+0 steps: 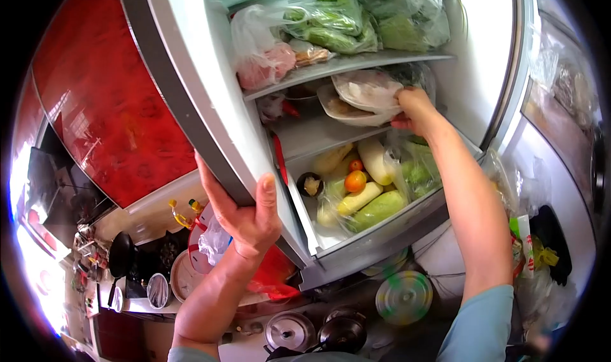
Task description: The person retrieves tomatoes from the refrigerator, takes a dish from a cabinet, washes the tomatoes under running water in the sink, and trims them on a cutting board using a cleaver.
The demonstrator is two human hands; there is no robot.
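Observation:
My right hand (414,111) reaches into the open fridge and grips the right edge of a pale, plastic-wrapped tray (364,91) on the middle level. Another pale tray lies beneath it. My left hand (245,219) lies against the fridge's left outer edge, fingers and thumb spread, holding nothing. Below the trays is a drawer (401,219) with tomatoes (355,181), pale gourds (375,161) and a green squash (379,210). On the shelf (356,63) above sit bagged greens (331,25) and a bag with pink contents (270,63).
The fridge door (566,152) stands open at the right, with bagged items in its racks. Pots (289,333) sit low in front. A dark wok (121,254) and a counter are at the left, below a red cabinet (121,107).

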